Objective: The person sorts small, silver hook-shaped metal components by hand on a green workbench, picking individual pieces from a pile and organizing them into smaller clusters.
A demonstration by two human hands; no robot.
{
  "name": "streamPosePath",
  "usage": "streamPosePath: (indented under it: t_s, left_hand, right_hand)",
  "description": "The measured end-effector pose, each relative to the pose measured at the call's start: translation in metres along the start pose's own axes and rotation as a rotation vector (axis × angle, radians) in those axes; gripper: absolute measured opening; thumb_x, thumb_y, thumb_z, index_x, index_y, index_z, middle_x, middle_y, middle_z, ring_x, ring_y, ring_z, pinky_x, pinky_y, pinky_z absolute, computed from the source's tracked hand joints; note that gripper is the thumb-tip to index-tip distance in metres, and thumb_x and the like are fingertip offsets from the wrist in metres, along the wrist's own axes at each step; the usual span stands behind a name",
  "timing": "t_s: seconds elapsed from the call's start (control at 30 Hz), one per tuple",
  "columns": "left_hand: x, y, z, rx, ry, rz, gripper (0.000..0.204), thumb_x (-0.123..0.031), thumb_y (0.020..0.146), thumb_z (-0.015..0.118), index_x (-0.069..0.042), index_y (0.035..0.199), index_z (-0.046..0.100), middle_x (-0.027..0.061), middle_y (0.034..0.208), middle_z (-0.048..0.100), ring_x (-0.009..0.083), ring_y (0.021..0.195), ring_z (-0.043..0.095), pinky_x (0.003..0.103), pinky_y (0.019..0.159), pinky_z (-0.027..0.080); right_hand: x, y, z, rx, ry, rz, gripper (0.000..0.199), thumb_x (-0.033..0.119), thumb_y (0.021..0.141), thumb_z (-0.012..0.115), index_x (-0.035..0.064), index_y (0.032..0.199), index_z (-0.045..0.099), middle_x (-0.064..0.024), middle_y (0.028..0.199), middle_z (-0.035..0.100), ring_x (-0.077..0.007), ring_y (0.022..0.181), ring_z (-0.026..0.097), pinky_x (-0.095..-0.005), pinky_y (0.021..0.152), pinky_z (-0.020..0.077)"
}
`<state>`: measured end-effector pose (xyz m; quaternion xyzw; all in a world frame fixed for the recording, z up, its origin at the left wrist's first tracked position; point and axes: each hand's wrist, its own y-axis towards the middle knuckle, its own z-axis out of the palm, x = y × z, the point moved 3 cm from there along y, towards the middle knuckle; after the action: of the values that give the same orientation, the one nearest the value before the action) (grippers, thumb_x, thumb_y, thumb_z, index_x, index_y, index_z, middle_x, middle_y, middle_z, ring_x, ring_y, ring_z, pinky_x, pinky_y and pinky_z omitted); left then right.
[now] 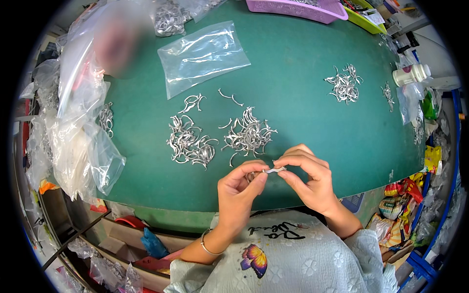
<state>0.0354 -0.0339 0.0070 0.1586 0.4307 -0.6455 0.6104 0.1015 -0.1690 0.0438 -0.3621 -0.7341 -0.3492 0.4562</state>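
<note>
Left hand [238, 193], right hand [312, 183] close together, fingers [304, 163] pinched (some seemingly curled)

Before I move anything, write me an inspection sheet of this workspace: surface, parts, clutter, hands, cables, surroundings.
Surface: green table, bearing loose heaps.
Parts: a small silver piece held up; left pile and middle pile near the hands, right pile farther off.
Clutter: clear bag lying flat; purple tray at the far edge; white bottle at right.
Hands: left hand and right hand both pinch the piece between their fingers.
Cables: nothing seen.
Surroundings: plastic bags heaped at left; colourful packets at lower right.
</note>
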Motion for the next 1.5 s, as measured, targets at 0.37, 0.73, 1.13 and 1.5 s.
streamPosePath:
  t_s: [0.37, 0.73, 1.13, 1.5]
  left_hand:
    - [0.002, -0.003, 0.0, 0.055, -0.23, -0.082, 0.015, 0.002, 0.083, 0.057, 0.002, 0.098, 0.059, 0.0072, 0.098, 0.058, 0.0076, 0.066, 0.046, 0.021, 0.059, 0.038]
    - [-0.005, -0.009, 0.006, 0.188, -0.449, -0.226, 0.013, -0.003, 0.084, 0.057, 0.001, 0.097, 0.058, 0.0056, 0.094, 0.056, 0.0084, 0.071, 0.047, 0.024, 0.061, 0.038]
    - [-0.014, -0.01, 0.009, 0.233, -0.353, -0.041, 0.013, -0.01, 0.083, 0.055, 0.0, 0.091, 0.053, 0.0116, 0.097, 0.051, 0.0149, 0.081, 0.048, 0.029, 0.069, 0.041]
    - [-0.019, -0.015, 0.008, 0.156, -0.02, 0.013, 0.02, 0.005, 0.079, 0.056, 0.001, 0.098, 0.053, 0.0056, 0.087, 0.052, 0.0094, 0.073, 0.049, 0.023, 0.063, 0.041]
  right_hand:
    - [-0.004, -0.009, 0.001, -0.034, 0.299, 0.21, 0.018, -0.005, 0.073, 0.065, -0.001, 0.09, 0.063, -0.0053, 0.076, 0.06, -0.0105, 0.064, 0.049, -0.0238, 0.059, 0.0406]
    - [0.008, -0.014, 0.001, 0.065, 0.763, 0.418, 0.02, -0.008, 0.082, 0.054, -0.0053, 0.102, 0.057, -0.0091, 0.091, 0.061, -0.0126, 0.084, 0.058, -0.0246, 0.074, 0.0483]
    - [0.015, -0.015, -0.002, -0.074, 0.324, 0.177, 0.028, -0.012, 0.08, 0.054, -0.0058, 0.107, 0.053, -0.0154, 0.094, 0.063, -0.0187, 0.087, 0.062, -0.028, 0.076, 0.0506]
    - [0.006, -0.015, -0.001, -0.02, 0.879, 0.412, 0.021, -0.005, 0.084, 0.054, -0.0035, 0.104, 0.053, -0.0171, 0.094, 0.064, -0.02, 0.086, 0.063, -0.0298, 0.074, 0.052]
